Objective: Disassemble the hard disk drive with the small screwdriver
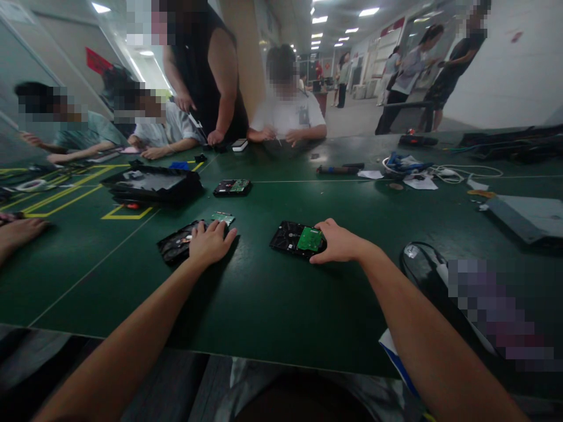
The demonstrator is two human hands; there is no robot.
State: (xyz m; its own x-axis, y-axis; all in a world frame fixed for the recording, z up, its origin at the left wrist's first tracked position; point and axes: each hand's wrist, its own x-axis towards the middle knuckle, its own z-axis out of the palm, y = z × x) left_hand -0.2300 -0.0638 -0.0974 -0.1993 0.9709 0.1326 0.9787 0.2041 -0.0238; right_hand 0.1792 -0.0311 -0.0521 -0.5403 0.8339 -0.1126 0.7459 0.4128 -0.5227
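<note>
My right hand [338,241] is wrapped around the right end of a black hard drive [288,239], which lies flat on the table with a green circuit board [310,239] on its upper face. To the left, my left hand [211,241] rests over the right edge of another black hard drive [172,246], its fingers spread and the thumb pointing right. A separate small green circuit board [223,218] lies just beyond those fingers; whether they touch it I cannot tell. A third hard drive [233,187] with a green board sits farther back.
Behind on the left stands a black tray [152,186]. A screwdriver-like tool [336,169], tangled cables [448,172] and a grey metal box [528,217] occupy the right side. Another person's hand [24,231] is at the left edge. Several people sit or stand across the green table [264,310].
</note>
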